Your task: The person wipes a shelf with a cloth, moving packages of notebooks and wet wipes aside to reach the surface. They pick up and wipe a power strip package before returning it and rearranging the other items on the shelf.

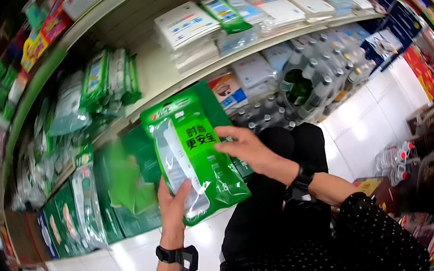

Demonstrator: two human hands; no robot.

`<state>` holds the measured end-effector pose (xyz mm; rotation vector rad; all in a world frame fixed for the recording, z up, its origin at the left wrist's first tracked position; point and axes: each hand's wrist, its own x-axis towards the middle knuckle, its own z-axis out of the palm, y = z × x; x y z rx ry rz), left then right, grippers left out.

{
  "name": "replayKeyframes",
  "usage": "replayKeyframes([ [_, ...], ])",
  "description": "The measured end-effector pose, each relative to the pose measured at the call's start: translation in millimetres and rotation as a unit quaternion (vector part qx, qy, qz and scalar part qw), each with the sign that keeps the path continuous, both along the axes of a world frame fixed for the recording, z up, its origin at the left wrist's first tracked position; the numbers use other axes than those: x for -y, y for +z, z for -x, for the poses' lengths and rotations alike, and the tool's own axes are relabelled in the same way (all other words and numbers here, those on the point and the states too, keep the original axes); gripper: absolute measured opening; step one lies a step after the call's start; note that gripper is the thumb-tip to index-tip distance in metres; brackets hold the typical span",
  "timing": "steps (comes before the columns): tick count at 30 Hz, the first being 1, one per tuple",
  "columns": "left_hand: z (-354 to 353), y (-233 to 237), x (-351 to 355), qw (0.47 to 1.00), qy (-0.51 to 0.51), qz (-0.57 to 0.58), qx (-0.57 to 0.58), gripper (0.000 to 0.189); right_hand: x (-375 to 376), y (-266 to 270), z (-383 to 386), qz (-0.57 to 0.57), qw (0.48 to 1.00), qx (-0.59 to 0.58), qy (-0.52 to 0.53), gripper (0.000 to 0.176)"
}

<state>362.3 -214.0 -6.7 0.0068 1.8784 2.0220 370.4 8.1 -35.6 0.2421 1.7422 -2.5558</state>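
Observation:
A green package (pixel 203 154) with a clear window showing a white power strip is held upright in front of me. My left hand (pixel 174 202) grips its lower left edge, thumb on the front. At the package's right edge is my right hand (pixel 243 145), its fingers extended and touching or nearly touching the printed front. Behind the package are dark green boxes (pixel 134 141). To its left, a smaller green item (pixel 129 184) is smeared by motion.
A shelf (pixel 156 80) above carries stacks of white packages (pixel 184 23) and green packs (pixel 95 80). Wrapped bottles (pixel 314 77) stand to the right. A clear-fronted pack (pixel 88 206) leans at the left. Water bottles (pixel 392 158) stand on the tiled floor (pixel 353 138).

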Motion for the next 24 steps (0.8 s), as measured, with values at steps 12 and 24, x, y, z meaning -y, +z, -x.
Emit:
replayKeyframes([
  [12,-22.2,-7.3,64.6,0.879,0.118,0.296,-0.355,0.032,-120.2,2.5,-44.2,0.042,0.986,0.046,-0.154,0.034],
  [24,10.1,-20.5,144.9,0.690,0.006,0.565,-0.451,0.069,-188.1,-36.4,-83.8,0.069,0.950,0.048,-0.301,0.038],
])
